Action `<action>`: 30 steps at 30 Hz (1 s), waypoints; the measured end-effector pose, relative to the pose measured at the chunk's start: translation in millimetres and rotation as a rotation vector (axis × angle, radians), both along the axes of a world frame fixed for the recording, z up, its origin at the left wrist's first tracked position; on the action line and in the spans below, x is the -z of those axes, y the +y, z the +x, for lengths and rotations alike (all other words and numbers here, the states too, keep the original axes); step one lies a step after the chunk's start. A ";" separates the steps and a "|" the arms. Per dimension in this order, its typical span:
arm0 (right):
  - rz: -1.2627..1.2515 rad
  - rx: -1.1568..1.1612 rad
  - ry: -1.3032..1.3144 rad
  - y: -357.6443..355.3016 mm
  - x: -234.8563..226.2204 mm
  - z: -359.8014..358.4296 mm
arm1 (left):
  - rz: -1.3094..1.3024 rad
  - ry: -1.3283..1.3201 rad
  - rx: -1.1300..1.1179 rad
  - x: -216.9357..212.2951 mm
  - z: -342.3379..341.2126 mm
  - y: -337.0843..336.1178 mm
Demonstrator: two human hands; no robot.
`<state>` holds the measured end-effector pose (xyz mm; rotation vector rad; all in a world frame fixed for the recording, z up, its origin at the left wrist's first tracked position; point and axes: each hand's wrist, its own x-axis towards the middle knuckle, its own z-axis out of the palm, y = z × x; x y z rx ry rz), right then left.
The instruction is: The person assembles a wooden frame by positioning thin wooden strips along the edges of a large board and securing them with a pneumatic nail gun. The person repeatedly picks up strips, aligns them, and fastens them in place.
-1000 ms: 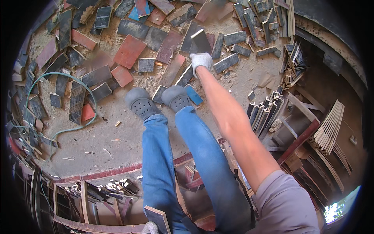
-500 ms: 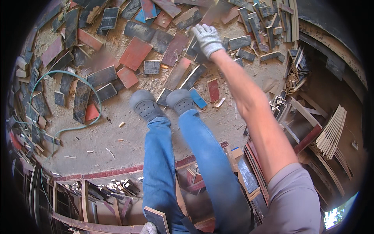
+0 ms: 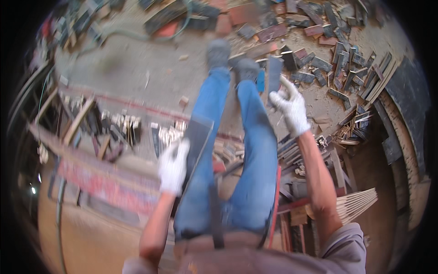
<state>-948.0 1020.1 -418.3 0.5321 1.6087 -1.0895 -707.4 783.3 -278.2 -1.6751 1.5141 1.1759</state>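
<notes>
My left hand (image 3: 173, 166), in a pale work glove, is closed on the edge of a dark plywood board (image 3: 199, 137). That board lies tilted over my left thigh, blurred by motion. In my right hand (image 3: 290, 107), gloved too, a narrow dark grey plywood piece (image 3: 274, 74) stands up between thumb and fingers, near my right shoe. My legs in blue jeans (image 3: 207, 102) stretch out ahead, ending in grey clogs (image 3: 219, 52). A blue offcut (image 3: 260, 81) lies beside the right clog.
Dark and red plywood offcuts (image 3: 319, 64) are heaped ahead and to the right. A green hose (image 3: 123, 32) curls at the far left. Nearer, a wooden frame (image 3: 114, 176) holds stacked small pieces. Thin strips (image 3: 356, 204) fan out at right, beside a large dark panel (image 3: 408, 91).
My right hand has drawn back from the pile and now holds a narrow piece. My left hand has risen into view with its board. The view has turned and shifted.
</notes>
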 end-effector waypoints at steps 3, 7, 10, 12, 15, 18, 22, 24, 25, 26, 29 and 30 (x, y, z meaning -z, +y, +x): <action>-0.220 -0.165 0.013 -59.1 -155.7 50.4 | -0.208 0.235 0.068 -35.2 -13.4 1.5; -0.337 -0.163 -0.129 -124.5 -264.2 83.0 | -0.347 0.528 -0.098 -117.6 -28.5 -3.9; -0.288 -0.555 0.205 -151.3 -316.9 106.6 | -0.514 0.649 -0.053 -185.8 -8.0 -19.2; -0.292 -0.784 0.425 -176.8 -347.0 120.5 | -0.610 0.686 -0.019 -213.1 15.6 -28.3; -0.351 -0.989 0.469 -206.7 -379.3 137.4 | -0.627 0.677 -0.054 -269.6 41.4 -40.8; -0.364 -1.137 0.351 -249.2 -421.6 163.7 | -0.823 0.657 0.011 -293.7 87.5 -62.4; -0.375 -1.047 0.264 -303.2 -460.5 216.4 | -0.889 0.618 0.044 -318.2 156.2 -104.8; -0.476 -0.979 0.447 -327.5 -454.4 247.1 | -0.915 0.597 0.036 -332.4 188.1 -124.7; -0.543 -0.956 0.539 -345.1 -460.9 263.4 | -0.921 0.565 0.052 -335.8 205.4 -132.8; -0.615 -0.931 0.625 -363.2 -468.0 280.4 | -0.926 0.531 0.065 -337.4 223.2 -140.4; -0.812 -0.949 0.584 -412.5 -451.6 328.6 | -0.955 0.614 -0.052 -348.1 276.2 -170.1; -0.819 -0.935 0.470 -430.7 -447.0 344.6 | -0.979 0.601 -0.085 -340.3 300.1 -179.4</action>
